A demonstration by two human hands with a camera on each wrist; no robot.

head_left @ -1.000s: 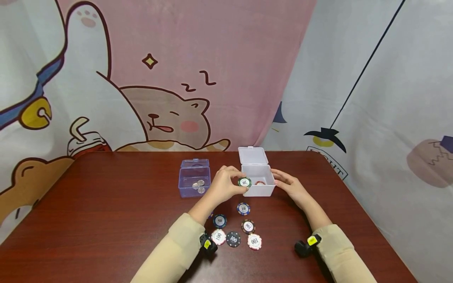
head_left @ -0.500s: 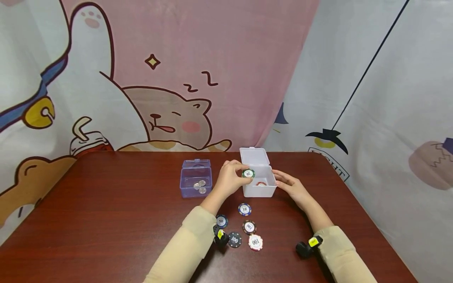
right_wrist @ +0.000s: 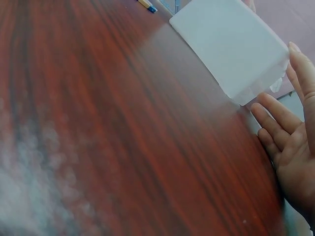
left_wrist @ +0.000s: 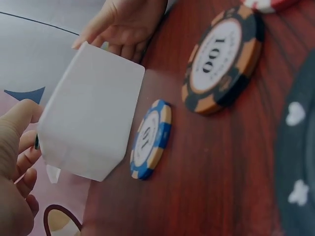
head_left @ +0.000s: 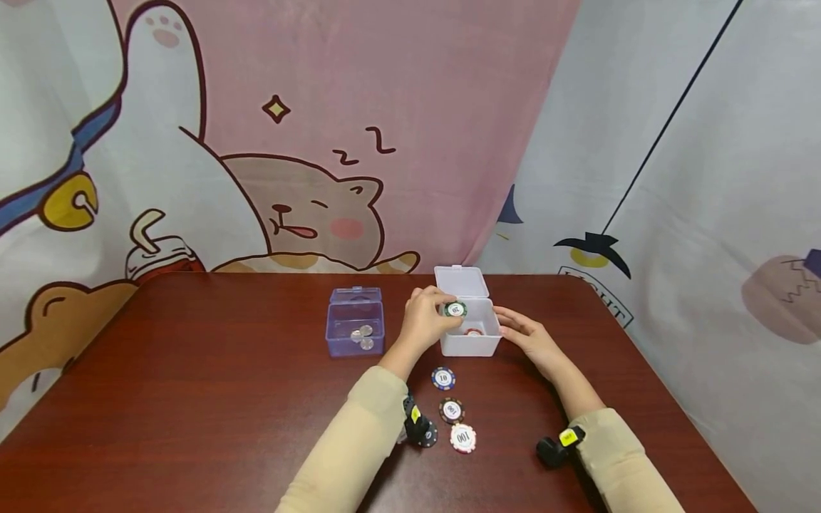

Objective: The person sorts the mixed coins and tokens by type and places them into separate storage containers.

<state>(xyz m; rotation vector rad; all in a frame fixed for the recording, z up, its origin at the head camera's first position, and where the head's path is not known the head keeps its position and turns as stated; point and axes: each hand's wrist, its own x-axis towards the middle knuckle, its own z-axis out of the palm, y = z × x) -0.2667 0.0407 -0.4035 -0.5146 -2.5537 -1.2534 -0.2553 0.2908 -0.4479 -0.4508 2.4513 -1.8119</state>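
Note:
In the head view my left hand (head_left: 423, 320) pinches a green-edged poker chip (head_left: 456, 309) between thumb and fingers, over the left part of an open white plastic box (head_left: 471, 347). A red-edged chip (head_left: 473, 332) lies inside that box. At the box's right side is my right hand (head_left: 529, 338), its fingers extended along the wall. The right wrist view shows this hand (right_wrist: 290, 132) with fingertips right at the box's corner. From the left wrist, the box wall (left_wrist: 93, 103) hides most of the green chip.
Left of the white box stands an open blue clear box (head_left: 340, 348) holding several silvery discs (head_left: 366, 344). In front lie a blue chip (head_left: 443, 378), a black-and-orange chip (head_left: 452, 410) and a white-and-red chip (head_left: 463, 438). A black chip (head_left: 431, 434) is partly behind the left wrist camera (head_left: 415, 424).
My left hand has carried the green chip right and away from me, from the white box's front left edge to over its inside. My right hand stays at the box's side.

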